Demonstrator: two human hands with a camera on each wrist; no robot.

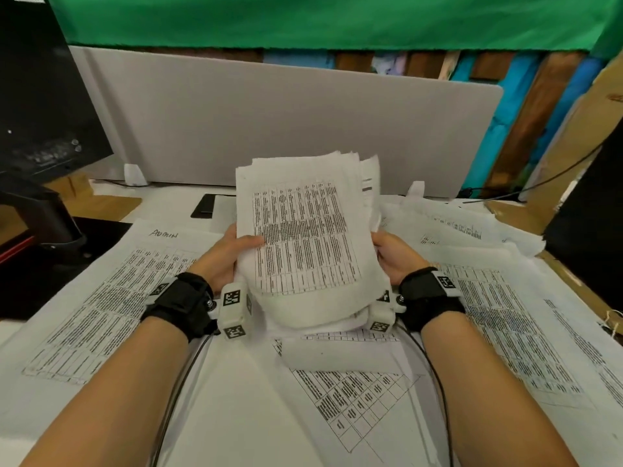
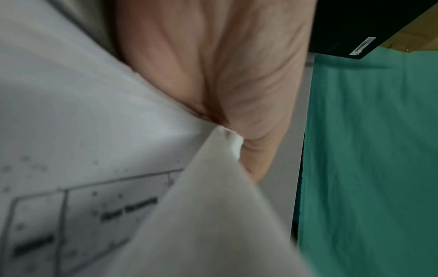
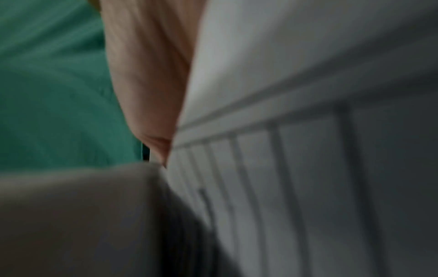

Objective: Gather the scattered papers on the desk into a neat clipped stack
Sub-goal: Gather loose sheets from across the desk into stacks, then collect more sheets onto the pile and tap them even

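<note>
A thick stack of printed papers (image 1: pixel 303 237) stands nearly upright above the desk centre, its upper edges uneven. My left hand (image 1: pixel 232 251) grips its left edge, thumb across the front sheet. My right hand (image 1: pixel 392 254) grips the right edge. The left wrist view shows my palm (image 2: pixel 225 75) against the stack (image 2: pixel 94 131). In the right wrist view my palm (image 3: pixel 147 75) meets the blurred sheets (image 3: pixel 284 93). Loose sheets lie on the desk at the left (image 1: pixel 101 298), front (image 1: pixel 354 392) and right (image 1: pixel 505 325). No clip is in view.
A grey divider panel (image 1: pixel 286 123) closes the back of the desk. A dark monitor (image 1: pixel 40 96) on its stand sits at the far left. A black flat object (image 1: pixel 205 205) lies behind the stack. More crumpled sheets (image 1: pixel 455 224) pile at the back right, near cardboard (image 1: pixel 566 163).
</note>
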